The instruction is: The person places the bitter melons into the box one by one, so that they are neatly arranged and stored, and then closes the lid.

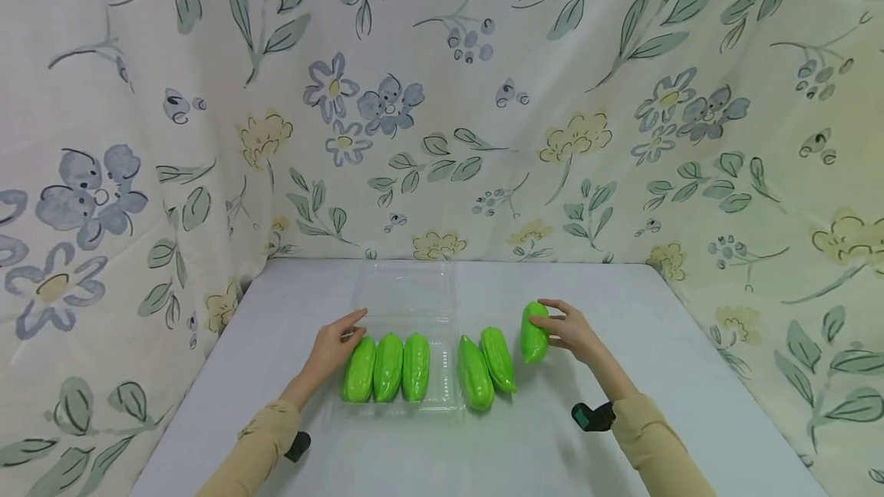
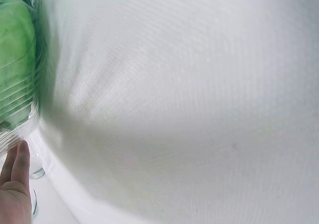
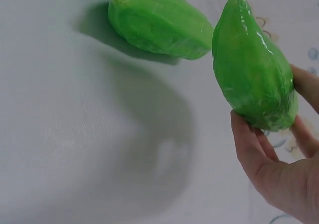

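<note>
Now the left hand is touching a clear box and the right hand is pinching a green fruit.
Just right of the left hand, whose fingers are lying nearly straight against the box's edge, three fruits are sitting inside; two loose fruits are resting between the hands, nearer the right one. Beyond them, the held fruit is hanging above the table, its thick end between right thumb and fingers. It is probably handling light and stiff; its glossy skin is hinting at slipping, so the thick part is offering better hold than the tapered tip.
</note>
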`<state>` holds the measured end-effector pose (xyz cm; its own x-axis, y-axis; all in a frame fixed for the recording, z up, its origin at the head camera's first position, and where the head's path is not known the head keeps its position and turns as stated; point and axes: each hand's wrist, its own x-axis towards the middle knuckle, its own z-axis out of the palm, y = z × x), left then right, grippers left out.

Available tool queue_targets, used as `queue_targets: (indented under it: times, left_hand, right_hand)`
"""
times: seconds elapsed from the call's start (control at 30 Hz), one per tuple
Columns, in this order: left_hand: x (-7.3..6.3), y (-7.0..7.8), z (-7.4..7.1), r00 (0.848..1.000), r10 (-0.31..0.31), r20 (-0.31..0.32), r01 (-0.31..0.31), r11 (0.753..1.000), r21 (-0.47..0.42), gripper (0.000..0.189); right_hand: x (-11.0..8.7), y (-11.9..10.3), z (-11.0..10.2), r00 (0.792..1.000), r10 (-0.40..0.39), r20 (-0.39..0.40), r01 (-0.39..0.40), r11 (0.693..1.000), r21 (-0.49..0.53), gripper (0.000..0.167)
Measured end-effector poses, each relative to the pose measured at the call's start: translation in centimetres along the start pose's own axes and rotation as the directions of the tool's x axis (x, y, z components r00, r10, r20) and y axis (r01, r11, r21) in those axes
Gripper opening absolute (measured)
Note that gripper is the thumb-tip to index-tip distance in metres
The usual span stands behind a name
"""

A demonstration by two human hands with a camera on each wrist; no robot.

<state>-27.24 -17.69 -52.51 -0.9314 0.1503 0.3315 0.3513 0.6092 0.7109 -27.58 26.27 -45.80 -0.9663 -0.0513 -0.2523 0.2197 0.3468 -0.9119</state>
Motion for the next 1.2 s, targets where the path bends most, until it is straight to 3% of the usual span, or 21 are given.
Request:
queue_targets:
  times: [1.2]
  left_hand:
    - [-0.2,0.4,-0.1,1.0,-0.01,-0.003,0.01,1.0,0.006,0.042]
  right_hand:
    - [-2.1,-2.5,3.4,0.998,-0.066,0.015,0.063,0.987,0.149,0.059]
